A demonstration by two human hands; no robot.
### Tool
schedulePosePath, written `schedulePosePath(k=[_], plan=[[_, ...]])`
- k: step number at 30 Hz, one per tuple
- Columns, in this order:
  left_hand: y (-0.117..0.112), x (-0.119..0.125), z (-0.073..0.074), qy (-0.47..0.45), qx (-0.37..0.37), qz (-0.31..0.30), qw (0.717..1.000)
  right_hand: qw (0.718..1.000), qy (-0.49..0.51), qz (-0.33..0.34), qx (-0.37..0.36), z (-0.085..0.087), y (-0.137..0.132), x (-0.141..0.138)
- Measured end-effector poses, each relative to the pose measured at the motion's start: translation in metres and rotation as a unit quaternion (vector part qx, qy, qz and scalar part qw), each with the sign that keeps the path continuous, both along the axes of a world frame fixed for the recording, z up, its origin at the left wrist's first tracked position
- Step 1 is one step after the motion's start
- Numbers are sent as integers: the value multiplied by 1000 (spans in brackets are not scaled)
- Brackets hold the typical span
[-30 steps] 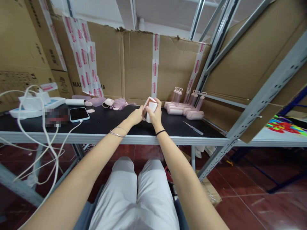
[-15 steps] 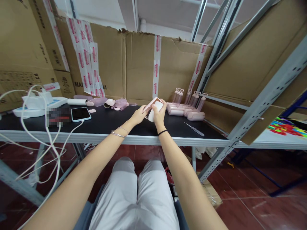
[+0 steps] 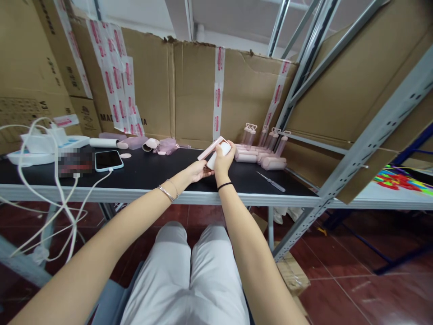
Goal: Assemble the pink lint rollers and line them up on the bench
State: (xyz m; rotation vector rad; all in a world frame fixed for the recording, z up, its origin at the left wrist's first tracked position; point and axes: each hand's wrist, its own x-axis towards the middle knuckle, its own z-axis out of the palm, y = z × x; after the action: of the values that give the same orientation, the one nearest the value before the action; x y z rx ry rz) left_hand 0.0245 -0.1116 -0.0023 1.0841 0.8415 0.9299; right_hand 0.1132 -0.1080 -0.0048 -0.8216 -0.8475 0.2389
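Observation:
Over the bench, both my hands meet around a pale pink case piece (image 3: 210, 148) and a white rounded part (image 3: 216, 155), which lie at a slant against each other. My right hand (image 3: 223, 163) is wrapped round the white part, its thumb on top. From below, my left hand (image 3: 198, 171) closes its fingers at their lower end; exactly which of the two pieces it grips is partly hidden. A small screwdriver (image 3: 271, 182) with a clear handle lies to the right of my hands. Behind it is a group of pink cylinders (image 3: 246, 156).
Clear tubes with pink loop tops (image 3: 249, 134) stand behind the cylinders. Leftward lie loose pink parts (image 3: 166, 145), a white tube (image 3: 103, 143), a phone (image 3: 108, 160) on a cable and a power strip (image 3: 34, 155). A cardboard wall (image 3: 192, 90) closes the back; a metal post (image 3: 355, 149) rises right.
My left hand has slid down from the pink piece's side to beneath the lower end of the parts. The pink piece and white part are still in my hands.

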Motion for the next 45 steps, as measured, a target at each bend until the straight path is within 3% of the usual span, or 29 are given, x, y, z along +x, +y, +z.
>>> schedulePosePath(k=[5, 22, 28, 32, 36, 40, 45], plan=[[-2, -4, -1, -15, 18, 16, 1000, 1000, 4, 16, 6, 3, 1, -5], [1, -7, -5, -23, 38, -16, 999, 1000, -6, 14, 11, 3, 5, -2], [3, -16, -8, -15, 25, -72, 997, 999, -32, 27, 31, -1, 10, 6], [3, -20, -8, -63, 113, 21, 991, 997, -43, 56, 32, -4, 13, 8], [-5, -19, -10, -32, 98, 89, 991, 990, -74, 122, 20, -6, 10, 0], [-17, -21, -14, -69, 93, 190, 975, 989, -43, 144, -4, -6, 4, -14], [-20, -30, -15, -78, 59, 216, 971, 983, 40, 171, -43, -2, 0, -35]])
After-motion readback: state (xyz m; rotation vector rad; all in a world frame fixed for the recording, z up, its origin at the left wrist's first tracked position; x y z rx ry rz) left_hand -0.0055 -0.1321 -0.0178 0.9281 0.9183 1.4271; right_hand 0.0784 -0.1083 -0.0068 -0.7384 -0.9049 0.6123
